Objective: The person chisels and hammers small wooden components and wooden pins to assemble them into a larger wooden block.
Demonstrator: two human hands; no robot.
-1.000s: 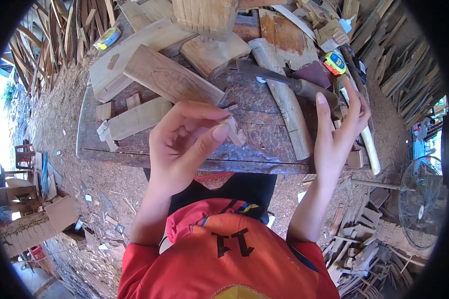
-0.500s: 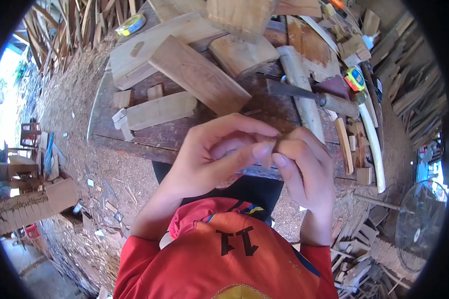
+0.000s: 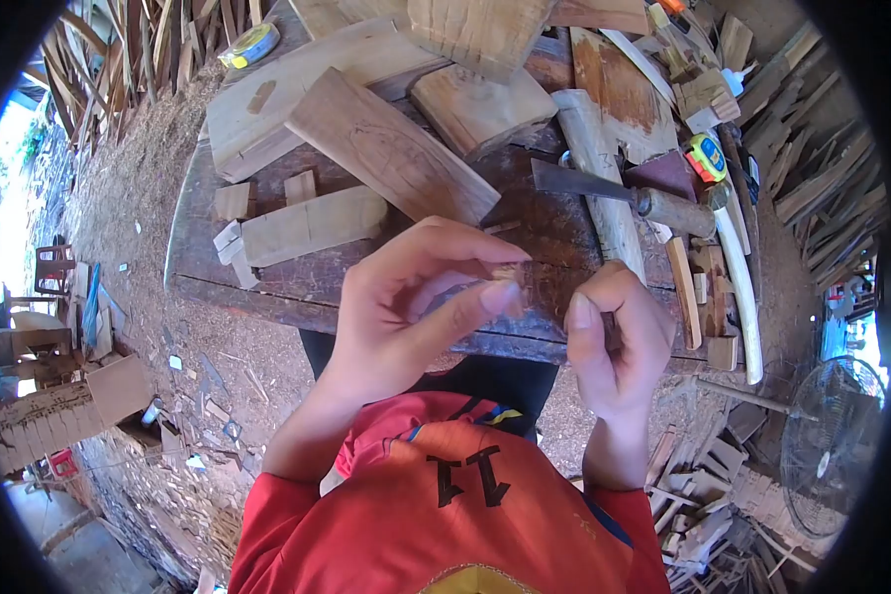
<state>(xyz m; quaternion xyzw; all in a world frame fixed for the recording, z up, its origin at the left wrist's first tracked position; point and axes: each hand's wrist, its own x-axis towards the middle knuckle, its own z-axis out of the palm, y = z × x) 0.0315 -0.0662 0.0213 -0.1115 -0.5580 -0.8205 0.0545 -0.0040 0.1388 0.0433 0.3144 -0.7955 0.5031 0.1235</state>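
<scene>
My left hand (image 3: 403,300) is pinching a small piece of wood (image 3: 511,279) between thumb and forefinger, above the front edge of the workbench (image 3: 282,297). A short distance to its right, my right hand (image 3: 621,342) is closed, thumb pressed to the curled fingers. Whatever lies in that pinch, if anything, is too small to make out. Beyond my hands, a chisel (image 3: 675,211) with a wooden handle rests across a pale round stick (image 3: 588,148). A flat wooden board (image 3: 391,148) lies at an angle ahead of my left hand.
More wood blocks (image 3: 480,107) crowd the far side of the bench. One tape measure (image 3: 706,158) is at the right and another (image 3: 251,46) at the far left. A curved pale strip (image 3: 741,287) runs along the right edge. A fan (image 3: 832,445) stands at the lower right.
My hands have come apart. The left moved slightly left with the small piece of wood in its fingertips, and the right drew away to the right.
</scene>
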